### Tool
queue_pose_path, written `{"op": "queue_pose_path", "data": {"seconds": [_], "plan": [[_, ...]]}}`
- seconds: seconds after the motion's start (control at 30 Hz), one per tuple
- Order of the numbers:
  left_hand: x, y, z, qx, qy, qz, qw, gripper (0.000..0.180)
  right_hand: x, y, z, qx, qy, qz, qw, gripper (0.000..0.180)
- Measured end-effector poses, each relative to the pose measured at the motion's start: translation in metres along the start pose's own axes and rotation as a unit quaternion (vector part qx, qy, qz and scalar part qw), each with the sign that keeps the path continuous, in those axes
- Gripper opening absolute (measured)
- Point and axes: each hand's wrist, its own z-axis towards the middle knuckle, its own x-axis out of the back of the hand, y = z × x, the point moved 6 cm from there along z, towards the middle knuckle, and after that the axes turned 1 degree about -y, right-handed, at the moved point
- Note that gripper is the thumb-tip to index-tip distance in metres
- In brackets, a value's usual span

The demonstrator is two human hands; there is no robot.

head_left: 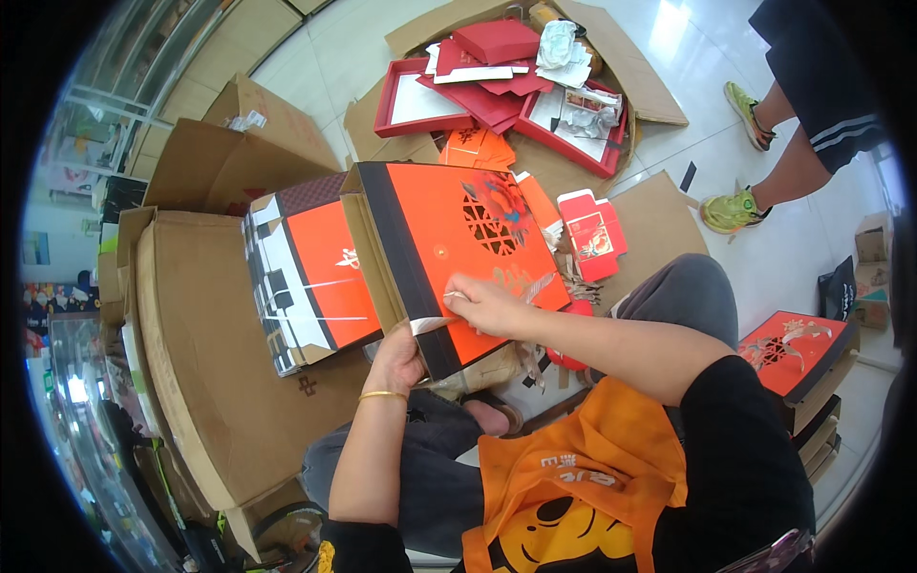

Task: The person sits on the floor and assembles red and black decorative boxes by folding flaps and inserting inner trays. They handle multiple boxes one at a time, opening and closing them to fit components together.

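Note:
An orange gift box (pixel 430 215) with black borders, a flower picture and a cut-out lattice lies tilted before me. My left hand (pixel 397 361) is closed on its near left corner, fingers partly hidden. A white strip (pixel 433 325) crosses the black border from my left thumb toward my right hand. My right hand (pixel 485 306) rests over the lid's near part, its fingers pinched on something white and thin, apparently the same strip. Beside the box on the left is another orange box (pixel 330 277), with a black-and-white patterned side and thin white cords.
A large brown carton (pixel 205 353) stands at left, with an open carton (pixel 248 143) behind it. Red box parts and papers fill a carton (pixel 659 91) at the back. A small red box (pixel 590 234) lies right. Stacked orange boxes (pixel 793 353) and another person's legs (pixel 772 181) are farther right.

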Motion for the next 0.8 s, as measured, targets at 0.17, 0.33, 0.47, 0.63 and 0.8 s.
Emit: {"op": "queue_pose_path", "data": {"seconds": [0.17,0.33,0.47,0.63,0.8], "plan": [[-0.02,0.009,-0.008,-0.088,0.041,0.121,0.988,0.021,-0.003,-0.002,-0.004,-0.011,-0.04,0.043,0.998,0.027],[-0.024,0.028,-0.007,-0.209,0.075,0.247,0.943,0.026,0.003,0.01,0.007,-0.034,-0.047,-0.032,0.998,0.029],[-0.032,0.031,-0.007,-0.222,0.052,0.264,0.937,0.034,0.011,0.014,0.012,-0.055,-0.05,-0.019,0.997,0.027],[-0.036,0.028,-0.007,-0.169,0.048,0.264,0.948,0.027,0.018,0.051,0.029,-0.133,-0.065,0.242,0.959,0.022],[-0.016,0.046,0.004,-0.246,0.097,0.291,0.919,0.035,0.008,0.066,0.027,-0.15,-0.099,0.252,0.951,0.025]]}}
